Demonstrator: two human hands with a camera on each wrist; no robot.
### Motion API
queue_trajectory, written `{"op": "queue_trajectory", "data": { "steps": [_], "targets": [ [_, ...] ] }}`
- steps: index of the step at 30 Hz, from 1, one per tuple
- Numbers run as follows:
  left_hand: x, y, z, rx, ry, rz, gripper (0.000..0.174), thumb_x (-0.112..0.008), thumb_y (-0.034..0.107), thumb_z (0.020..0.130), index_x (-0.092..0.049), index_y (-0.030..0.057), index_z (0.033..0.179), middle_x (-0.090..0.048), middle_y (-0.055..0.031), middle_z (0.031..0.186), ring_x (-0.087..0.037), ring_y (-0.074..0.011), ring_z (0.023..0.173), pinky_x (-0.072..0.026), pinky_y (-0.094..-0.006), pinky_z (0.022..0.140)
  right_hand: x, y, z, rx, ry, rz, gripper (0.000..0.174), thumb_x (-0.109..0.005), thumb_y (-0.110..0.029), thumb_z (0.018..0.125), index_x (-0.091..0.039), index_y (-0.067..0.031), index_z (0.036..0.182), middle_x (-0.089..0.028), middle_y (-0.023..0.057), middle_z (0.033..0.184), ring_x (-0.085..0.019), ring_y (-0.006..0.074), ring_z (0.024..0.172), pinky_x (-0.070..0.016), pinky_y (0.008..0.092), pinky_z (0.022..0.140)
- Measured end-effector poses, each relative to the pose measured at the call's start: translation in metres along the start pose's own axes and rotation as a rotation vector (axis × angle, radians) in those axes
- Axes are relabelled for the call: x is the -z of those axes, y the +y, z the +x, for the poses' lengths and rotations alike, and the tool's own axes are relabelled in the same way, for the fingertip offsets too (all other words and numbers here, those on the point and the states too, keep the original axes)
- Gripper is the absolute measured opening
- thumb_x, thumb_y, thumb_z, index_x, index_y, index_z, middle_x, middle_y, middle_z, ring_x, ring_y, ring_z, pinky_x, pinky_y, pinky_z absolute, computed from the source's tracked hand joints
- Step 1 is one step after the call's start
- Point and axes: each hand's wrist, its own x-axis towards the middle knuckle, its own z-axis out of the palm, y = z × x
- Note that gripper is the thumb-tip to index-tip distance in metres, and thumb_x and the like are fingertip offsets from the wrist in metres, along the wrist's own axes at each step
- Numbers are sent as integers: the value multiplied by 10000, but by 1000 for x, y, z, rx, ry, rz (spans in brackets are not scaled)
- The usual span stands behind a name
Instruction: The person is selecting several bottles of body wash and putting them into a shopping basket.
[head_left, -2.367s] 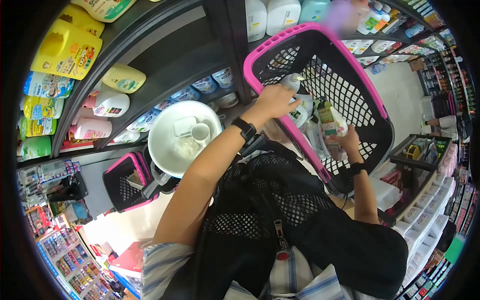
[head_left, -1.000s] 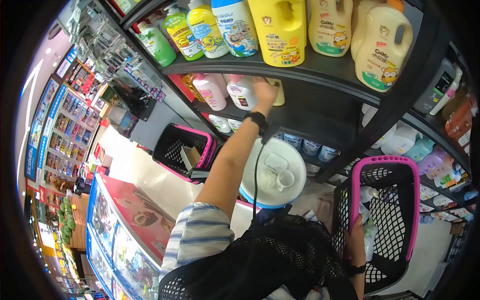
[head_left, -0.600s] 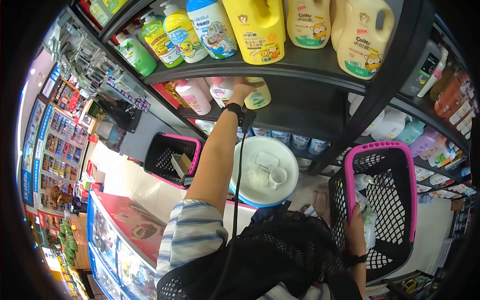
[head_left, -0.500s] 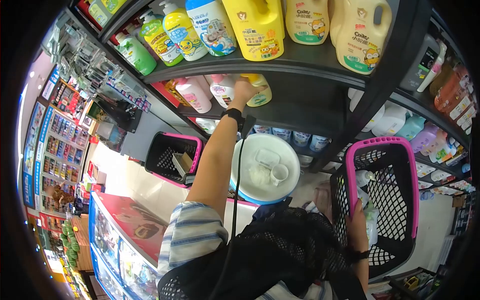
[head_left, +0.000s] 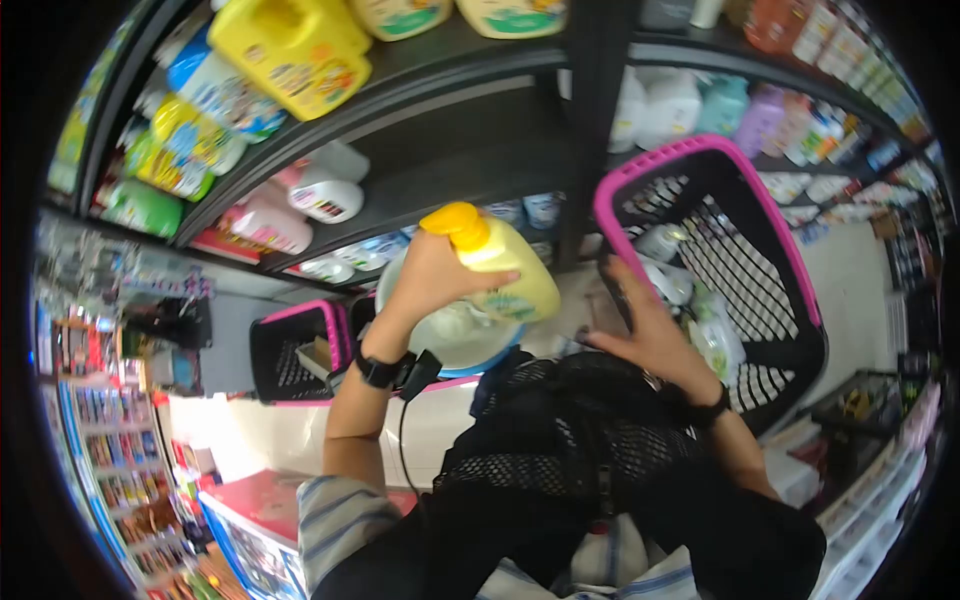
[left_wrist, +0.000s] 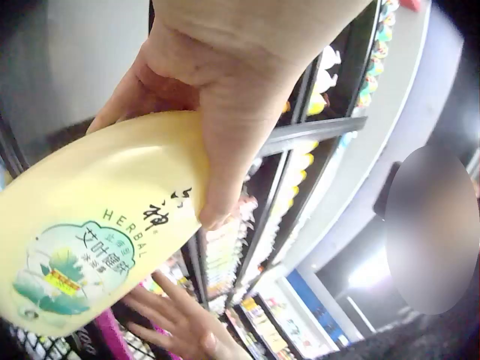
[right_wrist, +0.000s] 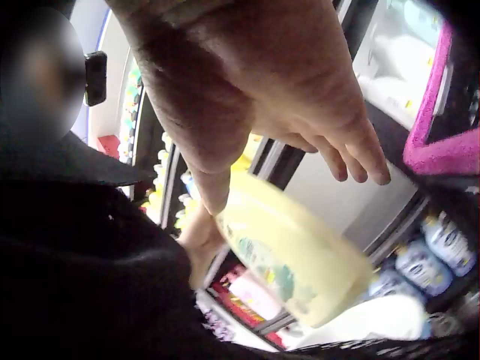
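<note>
My left hand (head_left: pixel 430 280) grips a pale yellow pump bottle of herbal body wash (head_left: pixel 520 275) with a brighter yellow pump top, tilted in front of the shelves. In the left wrist view the thumb lies along the front of the bottle (left_wrist: pixel 97 217), above its green leaf label. My right hand (head_left: pixel 660 335) is spread, fingers apart, over the near side of the black shopping basket (head_left: pixel 790 245) with the pink rim. It stands apart from the bottle in the head view. Several bottles (head_left: pixel 715 335) lie inside the basket.
A white tub (head_left: pixel 455 350) with small white items stands behind the body wash bottle. Another pink-rimmed basket (head_left: pixel 290 350) is on the floor at left. Dark shelves (head_left: pixel 450 150) of bottles run across the back. A red-topped display case (head_left: pixel 270 500) stands at lower left.
My left hand has taken the yellow body wash bottle off the middle shelf and brought it toward my body. The right hand has let go of the basket rim and spread its fingers.
</note>
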Motion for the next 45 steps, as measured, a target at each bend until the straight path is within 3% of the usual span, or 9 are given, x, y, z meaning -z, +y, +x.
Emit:
{"op": "queue_trajectory", "data": {
  "steps": [8, 13, 16, 19, 22, 29, 37, 42, 45],
  "targets": [
    [-50, 101, 33, -240, -219, -126, 628, -891, 227, 557, -627, 35, 1093, -665, -68, 1004, -645, -169, 926, -499, -310, 852, 13, -33, 5, -65, 277, 379, 824, -842, -239, 678, -402, -23, 1341, -595, 158, 1164, -595, 243, 1094, -476, 352, 914],
    [-117, 93, 84, -391, -457, -756, 764, -790, 232, 778, -385, 32, 1394, -541, -125, 1305, -549, -248, 1180, -425, -340, 1013, 54, -3, -21, -102, 601, 474, 713, -814, -92, 704, -440, -15, 1307, -618, 96, 1157, -609, 169, 1038, -499, 329, 906],
    [-170, 62, 111, -288, -476, -518, 598, -726, 269, 841, -476, 29, 1328, -581, -125, 1256, -556, -234, 1173, -434, -360, 994, 93, 30, -45, -262, 648, 324, 618, -791, -78, 734, -462, -14, 1252, -646, 112, 1098, -638, 167, 995, -522, 311, 857],
    [-234, 19, 121, -189, -457, -326, 387, -630, 311, 896, -597, 46, 1176, -670, -137, 1065, -651, -247, 982, -506, -377, 857, 118, 96, -73, -372, 629, -150, 618, -814, -162, 708, -470, -18, 1201, -671, 177, 1014, -683, 246, 908, -540, 345, 782],
    [-270, -1, 100, -352, -355, 441, 304, -567, 334, 856, -674, 55, 802, -674, -128, 772, -643, -331, 786, -514, -417, 706, 121, 174, -102, -633, 498, -363, 677, -840, -218, 651, -468, -29, 1185, -667, 204, 1021, -674, 332, 916, -542, 392, 767],
    [-277, -6, 103, -298, -285, 358, 325, -571, 351, 846, -662, 68, 714, -658, -131, 709, -641, -318, 756, -510, -425, 702, 95, 332, -162, -917, 191, -541, 766, -869, -208, 565, -452, -83, 1195, -670, 184, 991, -648, 371, 942, -533, 448, 790],
    [-276, -7, 100, -323, -232, 361, 305, -570, 326, 841, -661, 67, 706, -648, -132, 673, -642, -322, 736, -508, -420, 698, 72, 351, -170, -1171, 110, -687, 626, -827, -237, 640, -525, -132, 1179, -610, 120, 1146, -569, 322, 1103, -418, 525, 937],
    [-276, -7, 99, -361, -198, 346, 290, -569, 294, 843, -657, 64, 689, -649, -132, 675, -638, -326, 731, -509, -418, 700, 60, 319, -155, -743, 374, -613, 461, -771, -204, 723, -577, -42, 1109, -607, 190, 1087, -552, 411, 1045, -440, 450, 938],
    [-275, -6, 97, -360, -201, 350, 291, -567, 287, 845, -656, 65, 679, -649, -132, 674, -638, -327, 730, -509, -418, 702, 31, 292, -142, -797, 37, -383, 476, -764, -290, 748, -589, 40, 1045, -602, 241, 1037, -587, 438, 980, -490, 469, 843]
  ]
}}
